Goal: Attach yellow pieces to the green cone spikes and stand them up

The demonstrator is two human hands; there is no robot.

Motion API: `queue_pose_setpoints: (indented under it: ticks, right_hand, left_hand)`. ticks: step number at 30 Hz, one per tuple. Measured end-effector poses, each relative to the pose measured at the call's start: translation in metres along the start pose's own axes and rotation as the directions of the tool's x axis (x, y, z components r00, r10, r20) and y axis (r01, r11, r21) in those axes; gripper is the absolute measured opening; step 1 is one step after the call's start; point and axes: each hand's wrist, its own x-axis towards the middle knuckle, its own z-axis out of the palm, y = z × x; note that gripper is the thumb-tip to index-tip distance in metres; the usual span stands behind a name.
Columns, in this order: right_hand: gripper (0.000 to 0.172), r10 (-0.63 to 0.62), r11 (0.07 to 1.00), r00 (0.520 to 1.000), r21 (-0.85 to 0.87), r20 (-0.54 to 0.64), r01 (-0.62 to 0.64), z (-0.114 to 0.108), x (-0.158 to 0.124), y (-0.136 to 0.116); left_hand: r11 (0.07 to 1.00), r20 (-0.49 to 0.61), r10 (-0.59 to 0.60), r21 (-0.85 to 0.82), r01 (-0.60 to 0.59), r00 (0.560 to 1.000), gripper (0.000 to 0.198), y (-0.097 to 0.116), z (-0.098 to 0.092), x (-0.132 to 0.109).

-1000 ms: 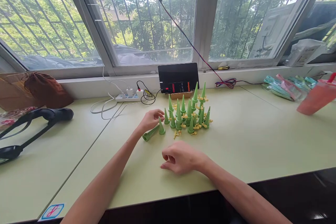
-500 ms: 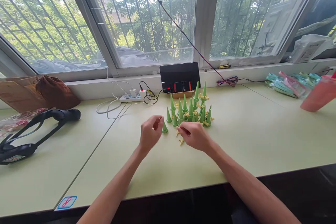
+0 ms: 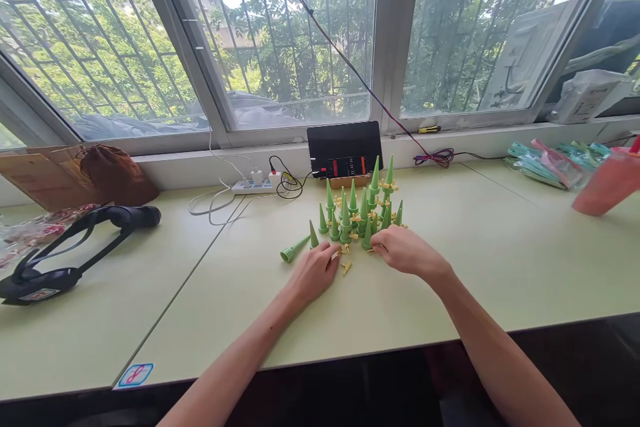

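Observation:
My left hand (image 3: 316, 271) rests low over the table, fingers curled closed, with a small yellow valve (image 3: 341, 251) showing at the fingertips. Just behind it a green cone-shaped spike (image 3: 313, 236) stands upright, its base partly hidden by the hand. Another green spike (image 3: 294, 251) lies on its side to the left. My right hand (image 3: 407, 251) is closed in a pinch at the base of an upright green spike (image 3: 367, 236); its fingertips are partly hidden. A loose yellow T-shaped valve (image 3: 346, 269) lies between the hands.
Several green spikes with yellow valves (image 3: 353, 199) stand grouped behind the hands. Beyond them a phone (image 3: 346, 166) leans against a black tablet (image 3: 345, 140). A power strip (image 3: 257, 185), black headset (image 3: 83, 250) and red cup (image 3: 607, 180) lie farther out.
My left hand has moved right and down to the yellow valve, and the lying spike shows now. My right hand has shifted right, beside an upright spike at the group's front.

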Motion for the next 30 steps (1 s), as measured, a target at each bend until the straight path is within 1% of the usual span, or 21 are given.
queue_pose_setpoints:
  ticks: [4, 9, 11, 13, 14, 15, 17, 18, 19, 20, 21, 23, 25, 27, 30]
  right_hand:
    - [0.031, 0.032, 0.999, 0.999, -0.019, 0.039, -0.031, 0.003, 0.001, 0.001]
    - [0.031, 0.052, 0.997, 0.998, -0.063, 0.04, -0.049, 0.006, 0.003, 0.002]
    - [0.031, 0.052, 0.997, 0.998, -0.06, 0.042, -0.05, 0.008, 0.003, 0.002]
    - [0.032, 0.052, 0.997, 0.998, -0.055, 0.046, -0.049, 0.009, 0.004, 0.003]
    - [0.033, 0.05, 0.997, 0.998, -0.056, 0.047, -0.047, 0.009, 0.004, 0.003]
    - [0.033, 0.048, 0.997, 0.998, -0.06, 0.048, -0.045, 0.009, 0.004, 0.003]
    - [0.033, 0.042, 0.997, 0.998, -0.07, 0.049, -0.038, 0.01, 0.004, 0.003]
    - [0.034, 0.039, 0.997, 0.998, -0.075, 0.049, -0.035, 0.01, 0.004, 0.003]
    - [0.034, 0.036, 0.996, 0.998, -0.078, 0.048, -0.032, 0.01, 0.004, 0.002]
    - [0.033, 0.034, 0.996, 0.998, -0.079, 0.047, -0.03, 0.01, 0.005, 0.002]
    - [0.033, 0.033, 0.996, 0.998, -0.079, 0.047, -0.03, 0.01, 0.005, 0.001]
    - [0.033, 0.031, 0.997, 0.998, -0.076, 0.055, -0.027, 0.011, 0.004, -0.001]
    - [0.033, 0.015, 0.997, 0.998, -0.078, 0.062, -0.011, 0.011, 0.003, -0.004]
    - [0.034, -0.013, 0.996, 0.998, -0.085, 0.059, 0.018, 0.011, 0.002, -0.009]
    - [0.035, -0.05, 0.995, 0.998, -0.085, 0.029, 0.052, 0.012, 0.002, -0.019]
  left_hand:
    - [1.0, -0.006, 0.004, -0.009, -0.004, 1.0, 0.026, -0.002, 0.0, -0.001]
    - [1.0, -0.024, 0.009, -0.02, -0.009, 1.0, 0.023, -0.002, -0.001, -0.003]
    - [1.0, -0.069, 0.012, -0.028, -0.014, 0.998, 0.022, -0.002, -0.004, -0.004]
    - [1.0, -0.176, 0.004, -0.029, -0.01, 0.984, 0.02, -0.002, -0.009, -0.005]
    - [1.0, -0.251, -0.012, -0.026, 0.005, 0.968, 0.019, -0.003, -0.013, -0.005]
    - [0.999, -0.332, -0.038, -0.023, 0.032, 0.943, 0.019, -0.004, -0.017, -0.005]
    - [0.993, -0.47, -0.113, -0.015, 0.12, 0.875, 0.019, -0.008, -0.024, -0.006]
    - [0.987, -0.515, -0.144, -0.007, 0.164, 0.845, 0.018, -0.01, -0.027, -0.006]
    - [0.981, -0.542, -0.159, 0.008, 0.194, 0.825, 0.018, -0.013, -0.03, -0.006]
    - [0.978, -0.552, -0.156, 0.029, 0.206, 0.819, 0.018, -0.016, -0.032, -0.005]
    - [0.978, -0.549, -0.142, 0.052, 0.203, 0.824, 0.018, -0.018, -0.033, -0.005]
    - [0.981, -0.511, -0.103, 0.088, 0.171, 0.853, 0.02, -0.024, -0.033, -0.003]
    - [0.983, -0.449, -0.095, 0.097, 0.154, 0.889, 0.022, -0.029, -0.031, -0.002]
    - [0.981, -0.388, -0.119, 0.096, 0.168, 0.914, 0.023, -0.033, -0.027, 0.0]
    - [0.976, -0.321, -0.171, 0.077, 0.206, 0.932, 0.02, -0.037, -0.023, 0.001]
